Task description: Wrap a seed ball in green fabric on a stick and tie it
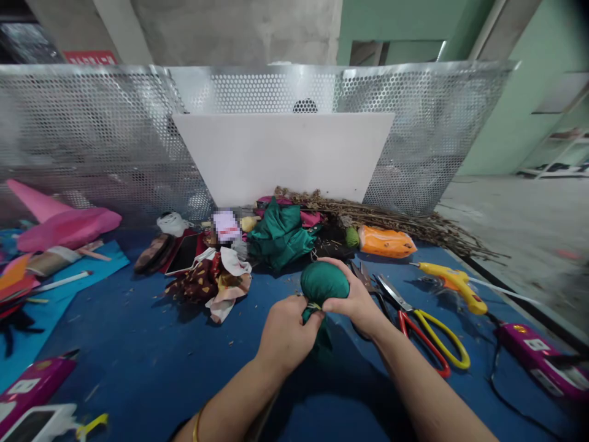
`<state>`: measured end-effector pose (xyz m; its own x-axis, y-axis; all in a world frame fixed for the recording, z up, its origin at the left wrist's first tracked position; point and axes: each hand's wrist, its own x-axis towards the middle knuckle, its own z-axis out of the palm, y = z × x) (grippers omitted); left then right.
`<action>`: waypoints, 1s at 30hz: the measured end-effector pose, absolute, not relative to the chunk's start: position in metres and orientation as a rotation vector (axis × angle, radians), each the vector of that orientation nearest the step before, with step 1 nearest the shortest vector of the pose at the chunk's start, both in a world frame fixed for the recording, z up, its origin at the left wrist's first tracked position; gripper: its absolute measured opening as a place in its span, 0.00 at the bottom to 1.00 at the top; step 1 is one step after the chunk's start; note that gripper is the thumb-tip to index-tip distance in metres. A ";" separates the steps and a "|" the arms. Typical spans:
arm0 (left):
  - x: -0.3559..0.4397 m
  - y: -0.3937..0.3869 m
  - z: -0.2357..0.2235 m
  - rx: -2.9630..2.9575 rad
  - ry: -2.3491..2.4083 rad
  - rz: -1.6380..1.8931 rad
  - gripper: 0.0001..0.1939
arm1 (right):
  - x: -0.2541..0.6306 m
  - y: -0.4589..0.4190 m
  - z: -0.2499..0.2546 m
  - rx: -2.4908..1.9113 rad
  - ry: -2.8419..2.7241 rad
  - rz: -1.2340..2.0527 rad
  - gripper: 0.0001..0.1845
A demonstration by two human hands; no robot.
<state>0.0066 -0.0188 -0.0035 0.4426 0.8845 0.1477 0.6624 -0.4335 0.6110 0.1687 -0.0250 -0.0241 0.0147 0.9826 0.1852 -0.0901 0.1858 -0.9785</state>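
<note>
Between my two hands is a round ball wrapped in dark green cloth (326,283), its loose cloth tail hanging below. My left hand (289,331) is closed, pinching the gathered neck of the cloth under the ball. My right hand (354,301) curls round the right side of the ball, with its thumb at the neck. A thin yellowish tie or strand shows at the neck, partly hidden by my fingers. Beyond the ball lies a crumpled heap of the same green fabric (280,236). Scissors (414,313) with red and yellow handles rest just right of my right forearm.
A yellow glue gun (453,283) and a purple power strip (543,359) with cords lie at the right. Behind are an orange packet (386,241), dried stems (391,215) and a white board (285,156). Patterned cloth scraps (211,279) sit left, pink material (69,227) farther left.
</note>
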 end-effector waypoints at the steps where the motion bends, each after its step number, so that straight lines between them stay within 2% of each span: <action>1: 0.007 -0.019 -0.004 2.234 1.308 0.615 0.10 | 0.167 -0.025 -0.025 -1.036 -1.213 1.081 0.43; 3: 0.007 -0.019 -0.006 2.225 1.318 0.586 0.10 | 0.164 -0.024 -0.029 -1.075 -1.205 1.017 0.36; 7: 0.008 -0.018 -0.007 2.219 1.329 0.574 0.09 | 0.162 -0.022 -0.037 -1.126 -1.220 0.943 0.34; 13: 0.008 -0.022 -0.007 2.363 1.444 0.483 0.09 | 0.173 -0.021 -0.034 -0.993 -1.188 1.143 0.48; 17: 0.013 -0.029 -0.011 2.488 1.467 0.339 0.11 | 0.170 -0.022 -0.033 -1.106 -1.071 1.264 0.38; 21: 0.015 -0.030 -0.015 2.464 1.460 0.366 0.11 | 0.162 -0.022 -0.038 -1.153 -0.934 1.248 0.29; 30: -0.002 0.004 -0.009 1.965 1.212 0.766 0.24 | 0.168 -0.023 -0.032 -0.981 -0.949 1.247 0.28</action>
<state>-0.0023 0.0042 -0.0095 0.3891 0.9129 0.1232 0.5028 -0.3225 0.8020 0.1683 -0.0231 -0.0317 0.0849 0.9957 0.0376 -0.3016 0.0616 -0.9514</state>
